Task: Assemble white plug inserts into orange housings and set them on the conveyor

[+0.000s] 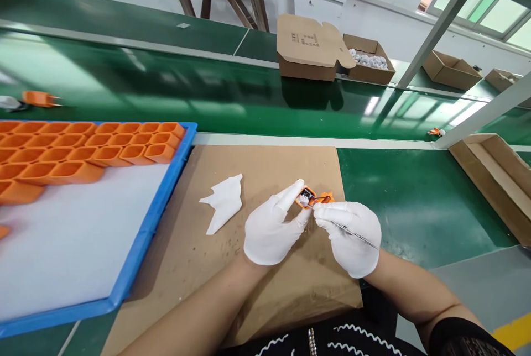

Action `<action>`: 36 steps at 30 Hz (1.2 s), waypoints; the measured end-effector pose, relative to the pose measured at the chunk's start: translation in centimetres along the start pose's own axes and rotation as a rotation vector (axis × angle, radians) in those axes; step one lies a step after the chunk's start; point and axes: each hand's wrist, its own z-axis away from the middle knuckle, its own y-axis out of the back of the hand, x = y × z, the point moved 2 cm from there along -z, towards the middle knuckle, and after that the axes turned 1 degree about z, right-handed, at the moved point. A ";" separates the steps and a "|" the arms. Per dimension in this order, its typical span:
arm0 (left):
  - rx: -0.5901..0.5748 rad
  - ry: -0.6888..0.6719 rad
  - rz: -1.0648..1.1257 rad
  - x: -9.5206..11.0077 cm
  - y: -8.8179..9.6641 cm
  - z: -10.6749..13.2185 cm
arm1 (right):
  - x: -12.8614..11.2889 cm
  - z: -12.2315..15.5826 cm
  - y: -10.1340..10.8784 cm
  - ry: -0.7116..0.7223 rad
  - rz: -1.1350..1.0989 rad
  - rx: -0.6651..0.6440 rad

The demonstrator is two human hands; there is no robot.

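Observation:
Both my hands wear white gloves and meet above a sheet of brown cardboard (182,267). Pinched in my left hand (271,229) is a small orange plastic housing (306,198), its open side showing a dark part and something white inside. Wires run from it to a second small orange piece (326,197) just to the right. My right hand (350,234) grips thin metal tweezers (354,233), their tips close to the housing's lower right edge. Whether the tips touch it I cannot tell. A torn piece of white sheet (225,202) lies left of my hands.
A blue-rimmed tray (155,220) on the left holds rows of orange housings (85,143). Beyond runs a green belt (232,96) with an orange plug-like item (39,99) on it. Cardboard boxes (311,52) stand at the back; another open box (493,179) is at right.

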 end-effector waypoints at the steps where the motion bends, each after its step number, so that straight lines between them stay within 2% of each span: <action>1: 0.009 -0.006 -0.002 0.1 0.0 0.0 | -0.1 -0.1 0.1 -0.001 0.006 0.010; 7: 0.030 -0.008 -0.039 0.3 0.2 -0.2 | -0.2 -0.4 0.2 -0.006 -0.018 0.001; 11: -0.056 0.047 -0.081 0.0 -0.1 -0.1 | 0.0 -0.3 0.1 -0.060 -0.047 -0.026; 13: -0.128 0.219 -0.036 -0.2 -0.3 -0.5 | 0.3 -0.2 0.1 -0.157 -0.108 0.010; 15: -0.200 0.466 0.115 -0.4 -0.3 -1.0 | 0.6 -0.2 0.3 -0.238 -0.183 0.120; 17: -0.264 0.741 0.387 -0.7 -0.3 -1.8 | 0.9 -0.3 0.6 -0.267 -0.228 0.241; 19: -0.350 1.045 0.754 -1.1 -0.3 -2.5 | 1.3 -0.5 0.8 -0.314 -0.231 0.325; 22: -0.417 1.447 1.193 -1.6 -0.2 -3.0 | 2.3 -0.8 0.7 -0.473 -0.244 0.345; 24: -0.380 1.563 1.291 -1.8 0.0 -3.1 | 2.8 -0.9 0.4 -0.578 -0.269 0.316; 28: -0.327 1.571 1.337 -1.9 0.2 -3.1 | 3.8 -0.8 -0.1 -0.695 -0.277 0.268; 32: -0.317 1.532 1.352 -1.8 0.2 -3.4 | 5.0 -0.3 -0.8 -0.711 -0.219 0.196; 34: -0.292 1.469 1.331 -1.8 0.1 -3.5 | 5.8 0.0 -1.3 -0.691 -0.083 0.057; 36: -0.228 1.349 1.224 -1.9 0.1 -3.3 | 6.6 0.4 -1.9 -0.679 0.044 -0.098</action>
